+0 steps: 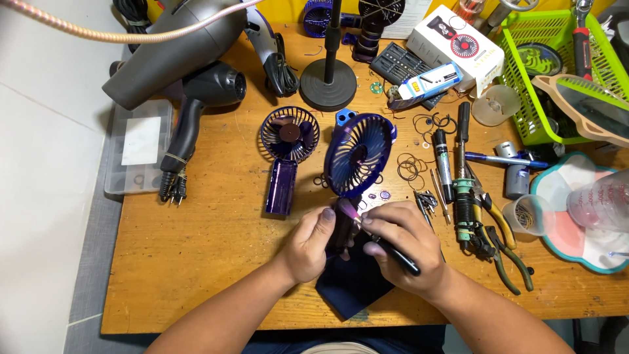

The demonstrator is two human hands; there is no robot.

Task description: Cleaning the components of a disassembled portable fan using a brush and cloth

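Head view: a purple handheld fan (357, 157) is held upright over the wooden table (196, 249), with its round grille tilted away from the person and its handle gripped near the bottom. The left hand (309, 244) is closed around the handle from the left, thumb pressed against its side, apparently so that the fan is kept steady while it is worked on. The right hand (406, 244) is closed around a thin black tool (396, 255), probably a small screwdriver, whose tip is directed at the top of the handle just under the grille; the exact contact point is hidden by the fingers. A dark cloth (354, 282) is spread beneath both hands, likely to catch small parts.

Just to the left, a second fan (287, 154) of the same kind is laid flat on the table, well clear of the hands. To the right, within easy reach, pliers (488, 226), a black pen-like tool (442, 164) and loose wire rings (409, 167) are laid out. Two grey hair dryers (183, 59) are set at the far left, a black round stand (327, 82) behind the fans, and a green basket (557, 65) at the far right.
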